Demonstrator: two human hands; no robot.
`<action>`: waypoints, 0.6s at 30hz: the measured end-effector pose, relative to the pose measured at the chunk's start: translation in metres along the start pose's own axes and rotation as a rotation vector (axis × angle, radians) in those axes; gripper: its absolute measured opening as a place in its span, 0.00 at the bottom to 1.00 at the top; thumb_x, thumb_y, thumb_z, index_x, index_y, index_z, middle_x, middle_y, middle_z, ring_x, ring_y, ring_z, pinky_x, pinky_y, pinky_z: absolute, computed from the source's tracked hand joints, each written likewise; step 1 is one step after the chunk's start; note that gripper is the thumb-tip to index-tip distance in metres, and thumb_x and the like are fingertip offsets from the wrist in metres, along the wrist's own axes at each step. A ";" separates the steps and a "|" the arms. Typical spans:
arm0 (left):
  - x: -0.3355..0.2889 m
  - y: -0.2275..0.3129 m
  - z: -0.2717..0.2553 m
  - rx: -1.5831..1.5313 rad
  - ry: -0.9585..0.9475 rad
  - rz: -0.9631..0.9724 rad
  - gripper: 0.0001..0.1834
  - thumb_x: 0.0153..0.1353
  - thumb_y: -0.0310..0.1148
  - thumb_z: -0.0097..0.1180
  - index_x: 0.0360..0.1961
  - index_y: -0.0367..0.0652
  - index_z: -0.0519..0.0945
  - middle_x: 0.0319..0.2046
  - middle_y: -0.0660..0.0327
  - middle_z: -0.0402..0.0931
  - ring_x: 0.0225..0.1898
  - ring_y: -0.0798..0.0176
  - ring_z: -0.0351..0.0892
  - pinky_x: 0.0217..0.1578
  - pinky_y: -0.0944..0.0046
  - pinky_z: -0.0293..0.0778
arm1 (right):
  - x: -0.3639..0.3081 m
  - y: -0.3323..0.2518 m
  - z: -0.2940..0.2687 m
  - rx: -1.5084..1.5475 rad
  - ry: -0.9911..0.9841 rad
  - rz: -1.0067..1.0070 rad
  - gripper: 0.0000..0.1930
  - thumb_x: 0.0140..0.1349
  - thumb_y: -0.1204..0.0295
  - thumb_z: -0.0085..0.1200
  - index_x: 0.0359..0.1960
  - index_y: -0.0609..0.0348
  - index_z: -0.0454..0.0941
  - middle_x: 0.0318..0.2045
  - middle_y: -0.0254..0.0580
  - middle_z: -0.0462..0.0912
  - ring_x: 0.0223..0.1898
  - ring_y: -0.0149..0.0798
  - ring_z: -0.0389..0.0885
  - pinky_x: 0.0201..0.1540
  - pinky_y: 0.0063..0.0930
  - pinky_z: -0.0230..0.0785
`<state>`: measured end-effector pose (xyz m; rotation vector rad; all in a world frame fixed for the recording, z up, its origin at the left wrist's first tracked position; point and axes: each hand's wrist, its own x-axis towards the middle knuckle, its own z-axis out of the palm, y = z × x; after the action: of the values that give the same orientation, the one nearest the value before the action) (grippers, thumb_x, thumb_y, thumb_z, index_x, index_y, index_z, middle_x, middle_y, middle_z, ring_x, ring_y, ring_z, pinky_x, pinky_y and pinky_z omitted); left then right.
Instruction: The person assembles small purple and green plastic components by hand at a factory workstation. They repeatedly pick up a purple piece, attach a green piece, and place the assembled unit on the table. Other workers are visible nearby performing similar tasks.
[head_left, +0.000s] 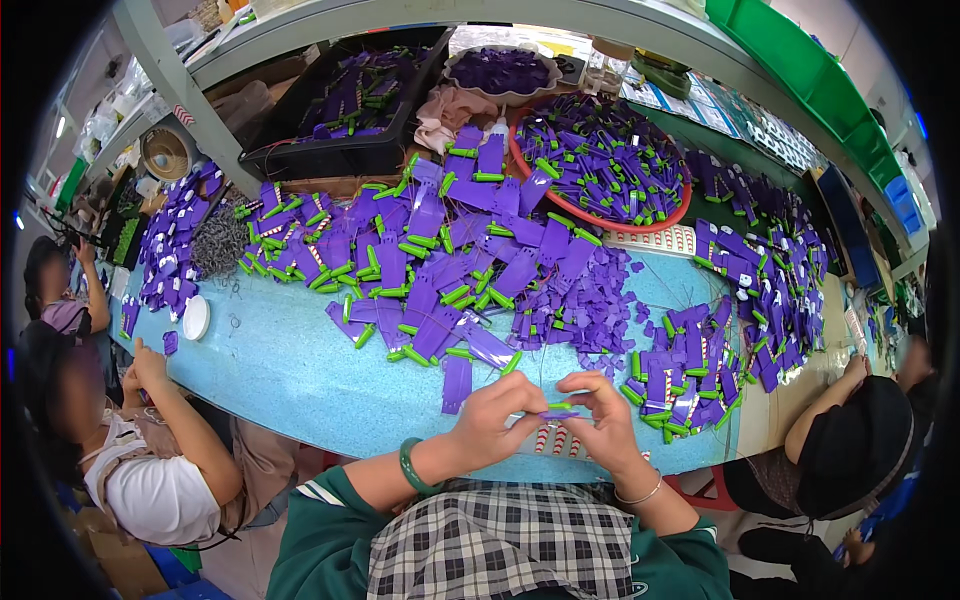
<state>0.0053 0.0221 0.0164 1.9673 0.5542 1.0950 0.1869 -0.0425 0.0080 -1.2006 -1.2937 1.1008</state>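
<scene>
Over the near edge of the blue table (290, 385), my left hand (496, 415) and my right hand (603, 422) meet, fingers closed on a small purple piece with a bright green part (562, 408). Fingertips of both hands pinch it, so much of it is covered. Just below lies a sheet of red-and-white striped stickers (560, 442). Ahead spreads a large heap of flat purple pieces with green ends (430, 260). Smaller purple pieces (585, 305) are piled beside it. To the right sits another pile of purple-green pieces (685, 370), some bearing striped stickers.
A red-rimmed round basket (600, 226) of purple-green pieces and a black bin (320, 158) stand at the back. Under a metal shelf post (185, 100) lie grey small parts (225, 240). A white lid-like dish (196, 318) is at left. Co-workers sit on both sides.
</scene>
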 end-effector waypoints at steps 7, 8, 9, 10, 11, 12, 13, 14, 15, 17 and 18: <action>0.051 -0.042 -0.014 0.299 -0.095 -0.101 0.03 0.56 0.26 0.56 0.31 0.38 0.77 0.30 0.54 0.73 0.29 0.50 0.76 0.29 0.56 0.72 | 0.003 0.022 -0.006 0.368 0.189 0.143 0.09 0.64 0.80 0.46 0.45 0.65 0.70 0.39 0.40 0.77 0.41 0.33 0.79 0.41 0.30 0.80; 0.055 -0.052 -0.018 0.401 -0.112 -0.087 0.04 0.56 0.27 0.56 0.31 0.38 0.77 0.30 0.54 0.73 0.29 0.50 0.77 0.29 0.56 0.73 | 0.002 0.023 -0.007 0.386 0.190 0.148 0.09 0.64 0.80 0.46 0.45 0.65 0.70 0.38 0.39 0.76 0.41 0.32 0.79 0.41 0.30 0.80; 0.058 -0.060 -0.021 0.501 -0.130 -0.072 0.04 0.56 0.27 0.57 0.32 0.38 0.77 0.31 0.54 0.74 0.29 0.49 0.77 0.29 0.55 0.73 | 0.001 0.023 -0.009 0.403 0.193 0.154 0.08 0.64 0.80 0.45 0.44 0.65 0.70 0.38 0.39 0.76 0.40 0.32 0.78 0.41 0.30 0.80; 0.059 -0.065 -0.024 0.588 -0.212 -0.089 0.07 0.56 0.31 0.58 0.32 0.38 0.77 0.31 0.53 0.74 0.30 0.49 0.78 0.30 0.54 0.75 | 0.001 0.017 -0.006 0.354 0.189 0.183 0.08 0.64 0.79 0.46 0.44 0.64 0.70 0.38 0.41 0.77 0.38 0.33 0.79 0.41 0.33 0.80; 0.059 -0.066 -0.022 0.601 -0.206 -0.120 0.08 0.55 0.31 0.59 0.31 0.38 0.77 0.30 0.53 0.74 0.30 0.48 0.78 0.30 0.53 0.74 | -0.001 0.018 -0.005 0.352 0.156 0.192 0.08 0.64 0.79 0.46 0.44 0.64 0.70 0.38 0.41 0.77 0.38 0.33 0.79 0.42 0.32 0.80; 0.057 -0.065 -0.019 0.611 -0.200 -0.153 0.08 0.54 0.32 0.59 0.30 0.38 0.76 0.29 0.53 0.74 0.30 0.47 0.77 0.30 0.52 0.73 | -0.004 0.020 -0.003 0.349 0.122 0.204 0.08 0.64 0.79 0.46 0.44 0.64 0.70 0.38 0.41 0.77 0.39 0.32 0.79 0.42 0.32 0.80; 0.056 -0.065 -0.017 0.622 -0.194 -0.187 0.09 0.54 0.32 0.60 0.29 0.38 0.76 0.28 0.53 0.73 0.30 0.46 0.76 0.29 0.52 0.73 | -0.006 0.022 -0.002 0.346 0.088 0.216 0.08 0.64 0.79 0.46 0.44 0.65 0.70 0.38 0.41 0.77 0.39 0.32 0.79 0.43 0.32 0.79; 0.059 -0.063 -0.014 0.669 -0.218 -0.240 0.10 0.54 0.33 0.60 0.30 0.38 0.76 0.29 0.53 0.74 0.30 0.47 0.77 0.29 0.52 0.74 | -0.006 0.024 0.000 0.339 0.081 0.216 0.09 0.64 0.79 0.46 0.45 0.65 0.70 0.38 0.41 0.77 0.38 0.32 0.79 0.44 0.31 0.79; 0.062 -0.059 -0.012 0.715 -0.243 -0.295 0.10 0.54 0.34 0.60 0.31 0.39 0.76 0.30 0.53 0.74 0.30 0.47 0.78 0.29 0.52 0.75 | -0.007 0.023 0.000 0.328 0.067 0.215 0.09 0.64 0.80 0.46 0.45 0.65 0.70 0.38 0.40 0.77 0.39 0.32 0.79 0.44 0.30 0.79; 0.062 -0.057 -0.010 0.748 -0.258 -0.354 0.11 0.55 0.35 0.60 0.31 0.39 0.75 0.31 0.53 0.74 0.31 0.47 0.79 0.29 0.52 0.76 | -0.006 0.022 0.000 0.307 0.038 0.211 0.09 0.63 0.80 0.46 0.45 0.66 0.71 0.38 0.39 0.75 0.39 0.31 0.78 0.44 0.30 0.79; 0.061 -0.058 -0.011 0.737 -0.244 -0.358 0.11 0.54 0.35 0.60 0.31 0.39 0.75 0.31 0.53 0.74 0.31 0.47 0.79 0.29 0.52 0.76 | -0.005 0.022 0.000 0.286 0.040 0.188 0.08 0.63 0.80 0.47 0.43 0.67 0.71 0.37 0.39 0.74 0.38 0.30 0.77 0.43 0.28 0.79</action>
<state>0.0291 0.1025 0.0033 2.4314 1.2432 0.4338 0.1886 -0.0453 -0.0138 -1.1364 -0.9679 1.3411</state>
